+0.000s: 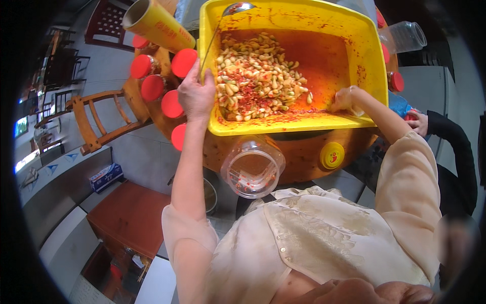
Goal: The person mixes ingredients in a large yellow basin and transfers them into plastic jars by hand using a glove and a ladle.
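A deep yellow plastic tub holds a heap of small pale pickled bulbs, mixed with chopped red chili and reddish liquid. My left hand grips the tub's left rim, where the handle of a metal ladle runs down to its fingers. The ladle's bowl rests over the far rim. Inside the near right corner is my right hand, in a clear plastic glove; its fingers are partly hidden and show no object. Below the near rim, a clear plastic jar with red bits inside has its mouth towards me.
Several red-lidded jars line the left of the round wooden table. A yellow cylinder leans there. A yellow lid lies near the front edge. Another person's hand holds something red at right. A wooden chair stands left.
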{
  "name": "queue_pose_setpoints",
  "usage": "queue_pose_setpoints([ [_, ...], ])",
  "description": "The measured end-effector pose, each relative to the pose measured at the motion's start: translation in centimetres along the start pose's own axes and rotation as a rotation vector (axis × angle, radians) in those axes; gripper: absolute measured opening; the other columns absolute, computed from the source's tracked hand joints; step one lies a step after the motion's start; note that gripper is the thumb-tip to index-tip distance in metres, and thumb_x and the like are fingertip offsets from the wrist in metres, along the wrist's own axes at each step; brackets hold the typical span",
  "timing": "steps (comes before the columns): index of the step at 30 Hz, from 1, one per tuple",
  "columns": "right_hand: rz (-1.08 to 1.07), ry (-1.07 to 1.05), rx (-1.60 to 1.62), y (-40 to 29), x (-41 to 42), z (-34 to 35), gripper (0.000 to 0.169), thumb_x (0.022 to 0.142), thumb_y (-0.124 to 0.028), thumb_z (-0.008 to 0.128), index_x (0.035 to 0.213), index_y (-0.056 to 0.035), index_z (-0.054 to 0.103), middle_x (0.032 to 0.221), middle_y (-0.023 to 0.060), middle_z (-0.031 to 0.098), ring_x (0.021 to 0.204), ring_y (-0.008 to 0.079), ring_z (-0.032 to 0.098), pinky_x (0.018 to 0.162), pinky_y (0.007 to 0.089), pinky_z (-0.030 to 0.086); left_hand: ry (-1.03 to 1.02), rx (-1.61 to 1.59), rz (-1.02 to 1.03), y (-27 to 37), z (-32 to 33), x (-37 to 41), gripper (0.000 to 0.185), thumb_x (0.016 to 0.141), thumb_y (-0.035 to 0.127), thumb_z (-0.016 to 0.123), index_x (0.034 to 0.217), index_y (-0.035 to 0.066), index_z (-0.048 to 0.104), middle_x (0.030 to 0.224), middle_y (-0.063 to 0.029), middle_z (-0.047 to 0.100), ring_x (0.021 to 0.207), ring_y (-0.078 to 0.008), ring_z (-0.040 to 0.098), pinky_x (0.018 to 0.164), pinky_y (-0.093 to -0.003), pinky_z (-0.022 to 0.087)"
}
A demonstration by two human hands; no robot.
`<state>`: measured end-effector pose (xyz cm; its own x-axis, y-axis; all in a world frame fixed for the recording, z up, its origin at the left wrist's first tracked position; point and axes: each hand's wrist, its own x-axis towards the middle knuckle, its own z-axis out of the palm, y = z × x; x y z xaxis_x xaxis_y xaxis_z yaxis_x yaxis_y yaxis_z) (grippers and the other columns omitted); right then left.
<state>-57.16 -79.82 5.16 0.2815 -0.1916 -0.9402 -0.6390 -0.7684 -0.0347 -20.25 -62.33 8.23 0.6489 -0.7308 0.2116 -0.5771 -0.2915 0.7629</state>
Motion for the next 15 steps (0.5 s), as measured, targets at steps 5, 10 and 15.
queue_pose_setpoints([
  [5, -0.212, 0.027, -0.012, -5.4, 1.9, -1.5, 0.05, 0.093, -0.046, 0.039, 0.103, -0.0049, 0.066, 0.106, 0.0198, 0.065, 0.098, 0.0356, 0.061, 0.086, 0.0441, 0.048, -0.071, -0.027, -0.106, 1.7, -0.1, 0.2, 0.038, 0.083, 0.023, 0.065, 0.118, 0.008, 0.065, 0.089, -0.0152, 0.07, 0.08, -0.0272, 0.07, 0.071, -0.0361, 0.054],
  [10, -0.292, 0.067, -0.032, -14.5, 0.2, -7.2, 0.063, 0.095, -0.056, 0.035, 0.115, -0.003, 0.061, 0.114, 0.0202, 0.063, 0.106, 0.0354, 0.059, 0.089, 0.0424, 0.048, -0.017, 0.045, -0.041, 0.6, 0.1, 0.2, 0.038, 0.082, 0.024, 0.065, 0.116, 0.009, 0.066, 0.092, -0.0154, 0.07, 0.083, -0.0309, 0.069, 0.074, -0.0386, 0.055],
  [15, -0.462, 0.29, 0.673, -16.7, 0.3, -9.6, 0.059, 0.092, -0.055, 0.047, 0.112, -0.0008, 0.059, 0.102, 0.0237, 0.064, 0.099, 0.0359, 0.061, 0.083, 0.0429, 0.05, -0.005, 0.061, -0.006, 0.5, 0.2, 0.1, 0.039, 0.082, 0.027, 0.064, 0.116, 0.009, 0.066, 0.09, -0.015, 0.07, 0.083, -0.0318, 0.068, 0.075, -0.04, 0.055],
])
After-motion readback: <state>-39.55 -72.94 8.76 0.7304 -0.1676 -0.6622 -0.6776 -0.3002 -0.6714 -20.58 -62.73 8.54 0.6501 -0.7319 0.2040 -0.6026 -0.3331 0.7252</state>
